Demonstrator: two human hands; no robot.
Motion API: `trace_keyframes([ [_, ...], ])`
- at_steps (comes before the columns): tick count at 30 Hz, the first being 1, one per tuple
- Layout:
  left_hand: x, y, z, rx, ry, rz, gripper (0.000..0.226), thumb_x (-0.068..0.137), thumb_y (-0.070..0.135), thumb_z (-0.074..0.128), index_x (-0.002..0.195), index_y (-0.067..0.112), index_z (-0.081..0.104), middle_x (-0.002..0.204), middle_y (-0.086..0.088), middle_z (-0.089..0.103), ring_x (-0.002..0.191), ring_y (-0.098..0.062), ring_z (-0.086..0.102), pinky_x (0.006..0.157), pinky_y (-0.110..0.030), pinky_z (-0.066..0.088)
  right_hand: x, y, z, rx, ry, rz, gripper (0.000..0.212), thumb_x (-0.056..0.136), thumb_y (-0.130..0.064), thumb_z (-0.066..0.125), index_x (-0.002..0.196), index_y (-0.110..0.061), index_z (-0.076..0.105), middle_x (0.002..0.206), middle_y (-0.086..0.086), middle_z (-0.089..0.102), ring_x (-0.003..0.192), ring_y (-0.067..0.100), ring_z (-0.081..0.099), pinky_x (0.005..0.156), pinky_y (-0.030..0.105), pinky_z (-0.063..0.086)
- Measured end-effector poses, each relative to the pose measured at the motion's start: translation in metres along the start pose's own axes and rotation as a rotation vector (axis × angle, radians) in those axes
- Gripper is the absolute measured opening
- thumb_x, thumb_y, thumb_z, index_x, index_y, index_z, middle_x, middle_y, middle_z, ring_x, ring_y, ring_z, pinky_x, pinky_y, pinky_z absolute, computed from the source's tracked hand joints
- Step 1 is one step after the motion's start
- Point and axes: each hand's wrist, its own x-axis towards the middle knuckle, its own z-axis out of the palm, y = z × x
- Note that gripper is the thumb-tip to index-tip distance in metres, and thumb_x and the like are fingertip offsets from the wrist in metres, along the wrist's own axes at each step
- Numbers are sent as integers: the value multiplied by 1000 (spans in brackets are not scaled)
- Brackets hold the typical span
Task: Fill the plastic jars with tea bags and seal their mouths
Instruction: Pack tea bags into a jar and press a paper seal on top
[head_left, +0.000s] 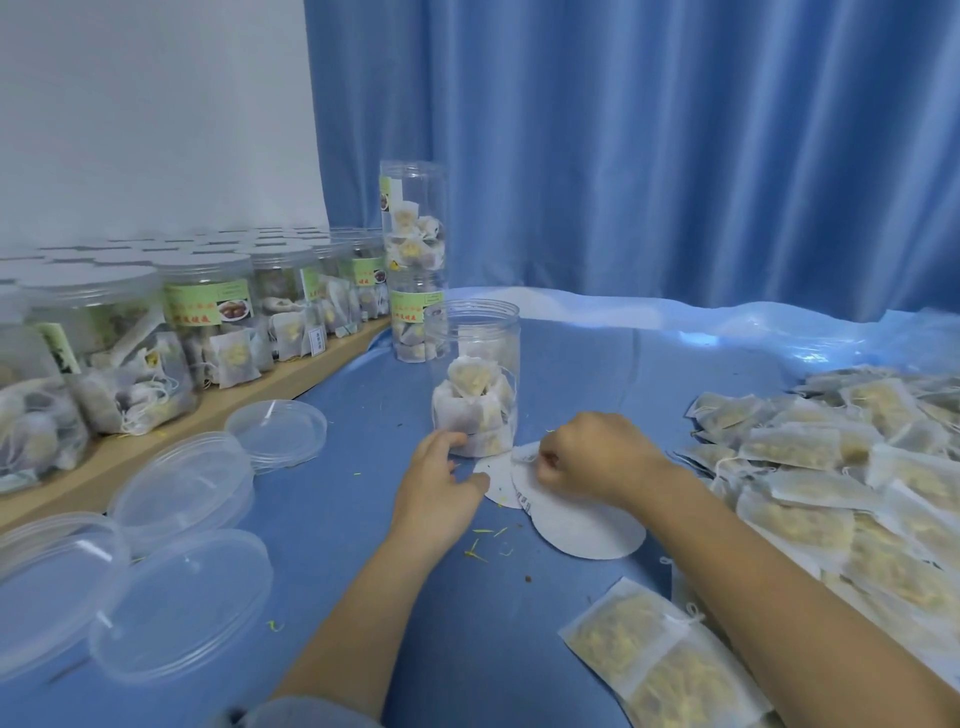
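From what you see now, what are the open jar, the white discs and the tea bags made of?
Open jar: clear, glossy plastic, as its contents show through.
White discs: thin, matte sheets, probably paper or a foil liner; they lie flat.
Tea bags: translucent filter paper or mesh, matte, as the yellowish filling shows through.

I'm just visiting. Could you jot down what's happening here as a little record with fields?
Open jar: upright, no lid, partly filled with tea bags
Left hand: fingers touching the jar's base
Right hand: pinching a white paper disc on the blue cloth
Loose tea bags: heaped at right
Loose lids: clear, stacked at left
Finished jars: lidded, rows on a wooden board
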Motion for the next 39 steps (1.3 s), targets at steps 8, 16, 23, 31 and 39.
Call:
trace_keyframes([
  [8, -7, 22, -12, -48, 121, 57, 13, 88, 16, 58, 95, 26, 63, 85, 9, 61, 81, -12, 54, 55, -7, 37, -1, -30, -28, 596, 451, -141, 20, 85, -15, 57, 101, -17, 69, 96, 3, 70, 87, 20, 60, 77, 29, 47],
  [16, -24, 38, -72, 140, 306, 65, 32, 86, 18, 65, 113, 11, 49, 111, -2, 58, 104, -22, 57, 77, -23, 37, 2, -57, -58, 607, 345, -206, 11, 90, -16, 60, 93, -9, 69, 70, 0, 57, 69, 14, 47, 63, 24, 29],
  [23, -74, 12, -121, 816, 233, -198, 40, 90, 30, 52, 123, 8, 45, 128, -13, 44, 120, -33, 41, 93, -39, 38, -3, -105, -66, 582, 313, -226, 20, 91, -16, 56, 106, -12, 68, 97, 10, 70, 95, 26, 61, 80, 30, 41],
  [31, -87, -22, -119, 1120, 79, -255, 32, 97, 25, 40, 121, 6, 50, 127, -9, 46, 124, -29, 39, 102, -43, 32, -10, -121, -67, 453, 127, -294, 24, 92, -19, 53, 113, -17, 66, 106, 7, 70, 99, 26, 60, 86, 38, 48],
  [39, -48, 3, -110, 424, 264, -11, 35, 102, 33, 32, 82, 10, 48, 89, -10, 58, 92, -33, 52, 68, -34, 36, -5, -92, -54, 805, 433, -61, 21, 91, -20, 60, 110, -13, 68, 89, -2, 68, 87, 8, 59, 68, 13, 32],
])
